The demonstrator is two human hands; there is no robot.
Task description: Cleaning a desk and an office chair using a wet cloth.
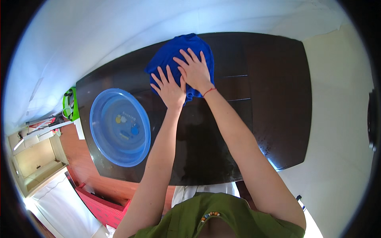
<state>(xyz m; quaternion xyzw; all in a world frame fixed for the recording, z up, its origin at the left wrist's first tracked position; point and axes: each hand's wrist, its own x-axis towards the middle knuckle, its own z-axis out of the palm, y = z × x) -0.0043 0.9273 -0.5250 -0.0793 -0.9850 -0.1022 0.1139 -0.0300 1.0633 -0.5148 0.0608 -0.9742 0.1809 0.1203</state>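
A blue cloth [166, 56] lies spread near the far edge of a dark, glossy tabletop [276, 98]. My left hand [171, 89] rests palm down on the cloth's near left part, fingers apart. Slightly farther out and to the right, my right hand [195, 70] presses flat on the same cloth, its fingers also spread. The two hands meet near the thumbs. A red string circles my right wrist. The cloth's near end bunches up between my wrists. What is under the palms is hidden.
A translucent blue plastic basin [99, 148] with printed pictures on its bottom stands left of my left forearm. White sheeting [125, 26] runs along the table's far side. Beyond the left edge are a green container [74, 104], a reddish floor [74, 142] and a red piece of furniture [98, 205].
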